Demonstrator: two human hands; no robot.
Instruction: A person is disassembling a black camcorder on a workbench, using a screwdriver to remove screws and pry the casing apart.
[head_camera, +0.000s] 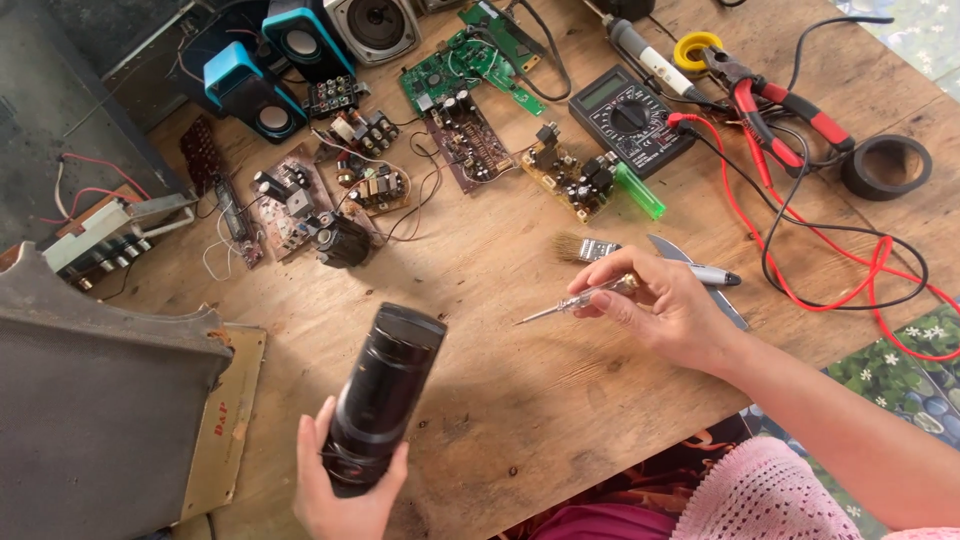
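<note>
Two hands were busy: left hand (340, 495) at six o'clock gripped a black cylinder (383, 398) above the wooden surface (520, 400); right hand (665, 310) at three o'clock pinched a thin screwdriver (575, 302).

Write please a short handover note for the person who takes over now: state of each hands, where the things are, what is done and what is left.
Left hand: closed around the lower end of the black cylinder, held tilted above the wooden table.
Right hand: holds a thin screwdriver, tip pointing left toward the cylinder but apart from it.
Nearby: brush, multimeter, red pliers, circuit boards along the far side.
Done: both things are picked up.
Left: screwdriver has not yet touched the cylinder.
</note>
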